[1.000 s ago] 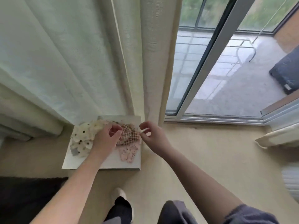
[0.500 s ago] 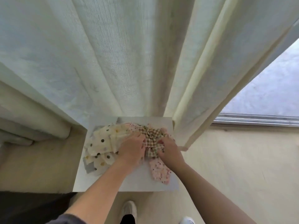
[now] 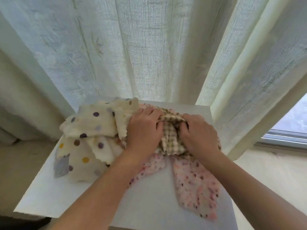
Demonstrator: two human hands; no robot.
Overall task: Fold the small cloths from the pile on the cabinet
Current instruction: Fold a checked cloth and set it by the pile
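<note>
A pile of small cloths lies on the white cabinet top (image 3: 149,201). In the middle is a bunched brown-and-cream checked cloth (image 3: 169,140). My left hand (image 3: 142,130) grips its left side and my right hand (image 3: 199,133) grips its right side, fingers curled into the fabric. Cream cloths with large coloured dots (image 3: 86,138) are heaped to the left. A pink cloth with small dark dots (image 3: 196,185) spreads under the checked one toward the front right.
Pale sheer curtains (image 3: 149,47) hang right behind the cabinet and brush its back edge. A window frame (image 3: 285,138) shows at the right. Beige floor (image 3: 269,171) lies on both sides of the cabinet.
I have moved close to the cabinet, so it fills the view. Both hands went from reaching toward the pile to gripping the checked cloth, which is bunched up between them.
</note>
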